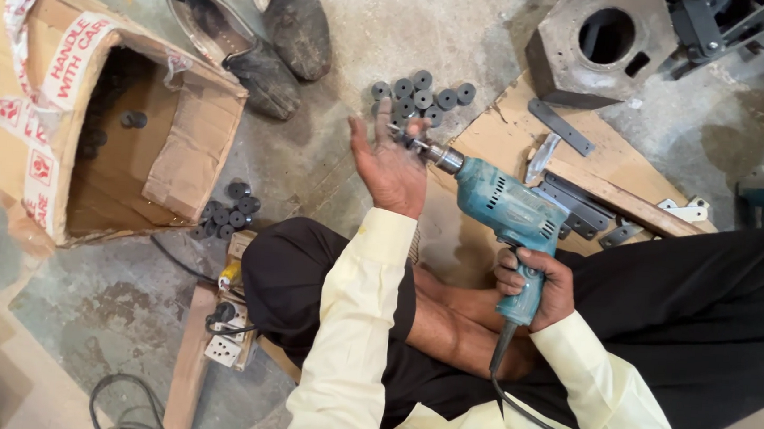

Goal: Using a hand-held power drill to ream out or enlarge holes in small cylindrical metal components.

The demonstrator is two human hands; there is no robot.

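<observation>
Here, off to the far left of both hands, a torn cardboard box (92,131) lies on its side with its mouth open, and a small cluster of black discs (225,212) sits on the floor just outside it, well apart from either grip. Nearer in, the left hand (390,166) is raised palm-up with the fingers spread loosely; its fingertips meet the tip of the drill, and it seems to pinch something small there, though I cannot tell what. Just beyond those fingertips lies a second heap of black rubber washers (422,96), close to the left hand and far from the right.

The blue electric drill (503,214) runs on a slant: its chuck (440,156) points up and left into the left hand, while its body slopes down and right toward the handle. The right hand (534,283) is wrapped tightly round that handle, below and to the right of the chuck, with the cord trailing down from it. Past the drill, to the right, flat metal brackets (579,210) rest on a wooden board (514,125).
</observation>
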